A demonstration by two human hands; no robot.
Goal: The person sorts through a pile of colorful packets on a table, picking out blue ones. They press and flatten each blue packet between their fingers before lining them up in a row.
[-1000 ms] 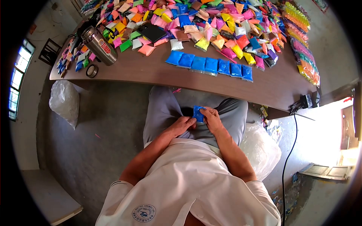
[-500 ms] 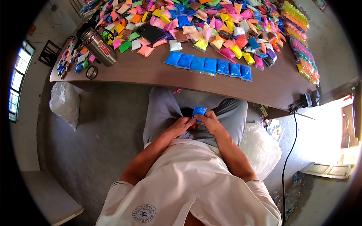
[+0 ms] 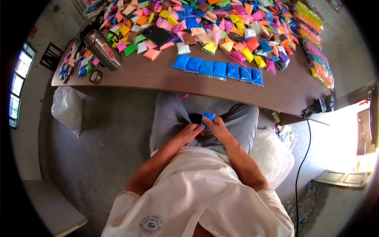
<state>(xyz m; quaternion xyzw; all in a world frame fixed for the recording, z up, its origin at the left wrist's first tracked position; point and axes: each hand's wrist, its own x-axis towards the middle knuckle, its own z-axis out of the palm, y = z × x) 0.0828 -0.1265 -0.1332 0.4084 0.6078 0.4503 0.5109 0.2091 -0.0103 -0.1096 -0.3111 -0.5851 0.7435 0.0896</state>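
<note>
Over my lap I have a small blue packet (image 3: 208,115), its plastic wrapper shiny. My right hand (image 3: 218,127) grips its right side, with the thumb lying across the front. At the lower left edge, my left hand (image 3: 190,132) is closed on the same packet, its fingertips partly hidden. Beyond my knees, a row of several similar blue packets (image 3: 220,69) lies side by side near the front of the brown table (image 3: 146,77).
Behind the row spreads a large heap of coloured packets (image 3: 246,35) with a black flat device (image 3: 158,35) on it. A steel flask (image 3: 104,51) and its lid (image 3: 95,76) stand at left. Clear plastic bags (image 3: 68,108) rest on the floor; a black cable (image 3: 303,166) hangs at right.
My right thumb has shifted slightly over the blue packet's face, and the packet has tilted a little. Both hands stay on it; the row on the table is unchanged.
</note>
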